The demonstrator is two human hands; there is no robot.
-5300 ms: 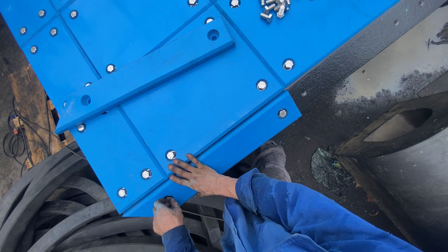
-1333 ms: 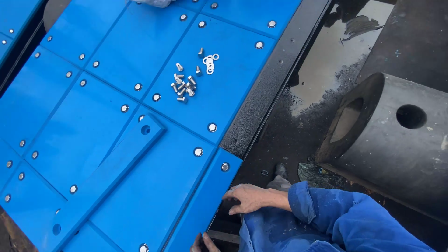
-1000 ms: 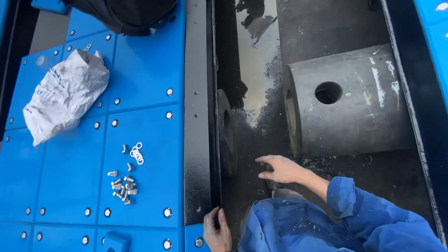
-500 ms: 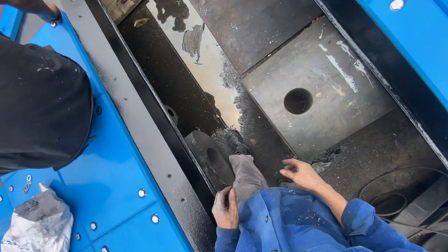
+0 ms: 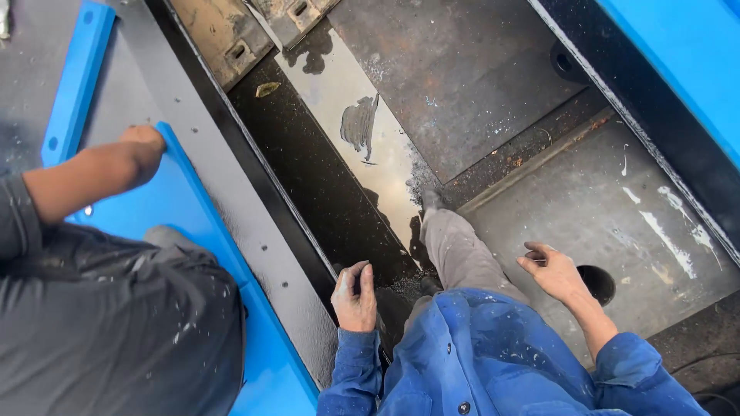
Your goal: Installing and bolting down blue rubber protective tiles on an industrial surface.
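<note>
Steel floor (image 5: 617, 216): grey, paint-flecked plate at lower right, with a round hole (image 5: 597, 283) just beside the right hand. A wet strip with a puddle (image 5: 362, 131) runs diagonally down the middle of the pit.

Black steel beam (image 5: 254, 231): bolt-holed flange running from the top left towards the bottom centre, edged on its left by a blue panel (image 5: 185, 208). A second blue panel (image 5: 686, 62) fills the top right corner. A loose blue strip (image 5: 73, 85) lies at upper left.

Co-worker: dark-sleeved, crouched at left, covering much of the left blue panel; the co-worker's hand (image 5: 142, 142) rests fisted at that panel's upper edge.

Change since half a second ago: the view has swung, the holed plate now sits at lower right, the crumpled white bag is out of sight, and the right hand has moved off the knee towards the hole.

Left hand (image 5: 354, 296): blue sleeve, fingers curled loosely with the thumb alongside, beside the beam's inner edge; no grip visible, contact unclear.

Right hand (image 5: 555, 271): raised above the floor plate, fingers half spread and slightly bent, holding nothing.

Grey-trousered leg (image 5: 455, 250): extended between both hands.
</note>
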